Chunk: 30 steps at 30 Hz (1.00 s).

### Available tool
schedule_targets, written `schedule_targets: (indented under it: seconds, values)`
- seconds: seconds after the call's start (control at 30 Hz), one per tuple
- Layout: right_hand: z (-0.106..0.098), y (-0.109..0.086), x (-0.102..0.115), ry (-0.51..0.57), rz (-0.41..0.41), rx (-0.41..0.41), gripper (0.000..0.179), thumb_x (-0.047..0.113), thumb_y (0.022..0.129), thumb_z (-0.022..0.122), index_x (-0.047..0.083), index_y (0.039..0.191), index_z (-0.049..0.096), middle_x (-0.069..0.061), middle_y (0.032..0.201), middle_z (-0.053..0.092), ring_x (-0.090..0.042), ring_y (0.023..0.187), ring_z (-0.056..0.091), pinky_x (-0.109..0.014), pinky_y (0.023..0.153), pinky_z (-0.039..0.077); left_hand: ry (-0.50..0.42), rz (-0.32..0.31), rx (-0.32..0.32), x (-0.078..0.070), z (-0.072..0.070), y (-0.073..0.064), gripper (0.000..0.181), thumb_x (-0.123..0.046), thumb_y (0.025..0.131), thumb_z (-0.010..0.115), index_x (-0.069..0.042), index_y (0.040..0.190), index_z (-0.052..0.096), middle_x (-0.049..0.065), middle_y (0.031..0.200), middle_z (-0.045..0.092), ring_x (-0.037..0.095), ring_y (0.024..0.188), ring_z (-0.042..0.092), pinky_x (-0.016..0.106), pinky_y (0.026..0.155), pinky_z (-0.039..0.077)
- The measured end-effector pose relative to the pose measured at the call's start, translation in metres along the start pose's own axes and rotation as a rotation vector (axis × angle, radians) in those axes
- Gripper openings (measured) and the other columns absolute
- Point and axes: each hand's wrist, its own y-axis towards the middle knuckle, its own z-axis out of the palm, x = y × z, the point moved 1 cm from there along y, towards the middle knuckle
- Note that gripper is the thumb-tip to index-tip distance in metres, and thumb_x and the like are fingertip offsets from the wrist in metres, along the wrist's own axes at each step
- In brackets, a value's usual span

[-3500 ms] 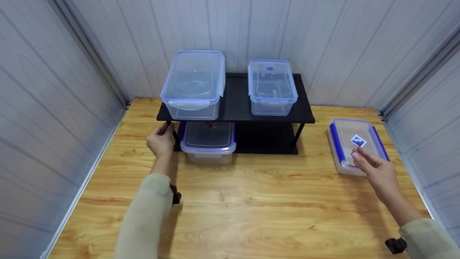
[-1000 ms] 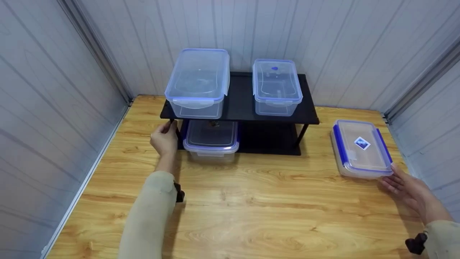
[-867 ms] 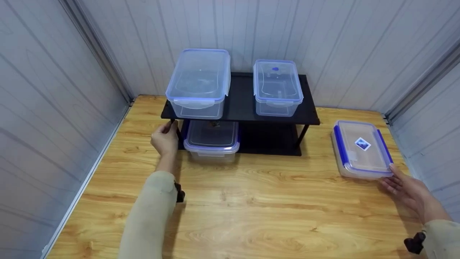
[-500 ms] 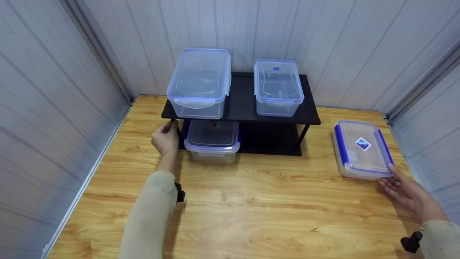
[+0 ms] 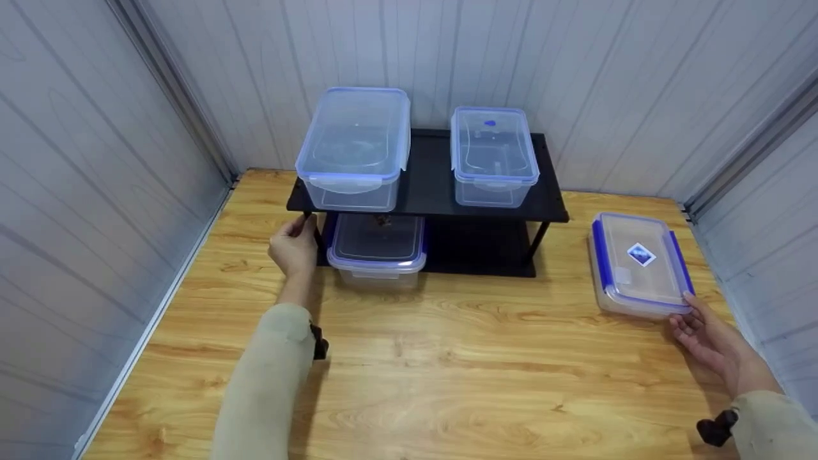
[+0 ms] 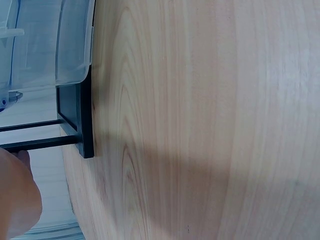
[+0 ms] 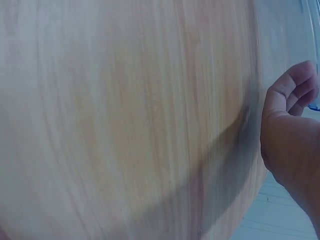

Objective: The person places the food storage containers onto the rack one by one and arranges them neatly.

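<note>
My left hand (image 5: 293,248) grips the front left post (image 6: 40,143) of a black two-tier rack (image 5: 425,182). At the right of the table lies a flat clear food container (image 5: 661,271) with blue side clips and a diamond-shaped sticker on its lid. My right hand (image 5: 716,338) holds that container by its front right corner, thumb on the lid's edge and the other fingers curled low against the side. In the right wrist view, the container shows only partly at the edge beyond the fingers.
On the rack's top tier stand a large lidded container (image 5: 351,144) at left and a smaller one (image 5: 495,150) at right. Another container (image 5: 377,249) sits on the lower tier, jutting past its front edge. Pale panel walls (image 5: 102,211) enclose the wooden table (image 5: 415,370).
My right hand has come down from above the flat container to its front right corner. Over the last half second, hand and container have shifted slightly left. The left hand stays on the post.
</note>
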Motion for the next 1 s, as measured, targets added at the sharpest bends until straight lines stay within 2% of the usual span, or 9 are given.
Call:
schedule_targets:
  seconds: [0.1, 0.23, 0.4, 0.57, 0.73, 1.0]
  values:
    - [0.003, 0.000, 0.000, 0.029, -0.005, -0.045, 0.018, 0.029, 0.093, 0.062, 0.012, 0.094, 0.057, -0.002, 0.086, 0.060, -0.014, 0.081, 0.062, -0.024, 0.082, 0.054, -0.006, -0.002, -0.002, 0.000, 0.000, 0.000, 0.019, -0.025, 0.077, 0.082, -0.011, 0.088, 0.078, 0.010, 0.087, 0.074, 0.019, 0.081, 0.068, 0.029, 0.078, 0.054]
    - [0.005, 0.000, 0.001, 0.053, 0.002, -0.099, 0.023, 0.027, 0.091, 0.067, 0.015, 0.101, 0.050, -0.001, 0.088, 0.059, -0.014, 0.083, 0.061, -0.024, 0.086, 0.053, -0.010, -0.011, 0.002, 0.000, 0.000, 0.001, 0.018, -0.026, 0.077, 0.082, -0.011, 0.088, 0.078, 0.009, 0.087, 0.074, 0.018, 0.081, 0.068, 0.027, 0.077, 0.054]
    - [0.004, 0.000, 0.002, 0.060, 0.003, -0.095, 0.025, 0.026, 0.091, 0.065, 0.015, 0.105, 0.048, -0.001, 0.089, 0.059, -0.014, 0.084, 0.062, -0.025, 0.088, 0.053, 0.008, -0.024, 0.017, -0.001, 0.000, 0.000, 0.020, -0.028, 0.077, 0.081, -0.013, 0.089, 0.079, 0.008, 0.088, 0.074, 0.017, 0.082, 0.068, 0.026, 0.078, 0.054]
    - [0.003, 0.001, 0.005, -0.023, -0.009, -0.070, 0.027, 0.028, 0.093, 0.063, 0.014, 0.107, 0.044, -0.001, 0.090, 0.058, -0.014, 0.085, 0.062, -0.025, 0.089, 0.053, 0.004, -0.030, 0.024, 0.000, -0.001, 0.001, 0.020, -0.029, 0.077, 0.081, -0.013, 0.089, 0.079, 0.008, 0.089, 0.074, 0.019, 0.083, 0.068, 0.028, 0.079, 0.054]
    - [0.001, 0.002, 0.008, -0.166, -0.038, -0.046, 0.025, 0.028, 0.095, 0.059, 0.012, 0.106, 0.044, 0.000, 0.092, 0.058, -0.013, 0.087, 0.060, -0.025, 0.089, 0.053, 0.000, -0.027, 0.036, 0.000, -0.001, 0.000, 0.021, -0.030, 0.078, 0.081, -0.013, 0.090, 0.078, 0.008, 0.090, 0.074, 0.019, 0.084, 0.068, 0.028, 0.080, 0.054]
    - [0.000, 0.002, 0.011, -0.284, -0.037, -0.005, 0.021, 0.027, 0.097, 0.056, 0.012, 0.106, 0.045, 0.000, 0.094, 0.059, -0.014, 0.089, 0.063, -0.027, 0.091, 0.053, 0.061, -0.006, 0.018, -0.001, -0.001, 0.000, 0.023, -0.033, 0.078, 0.080, -0.013, 0.089, 0.079, 0.008, 0.087, 0.074, 0.022, 0.084, 0.069, 0.032, 0.084, 0.052]
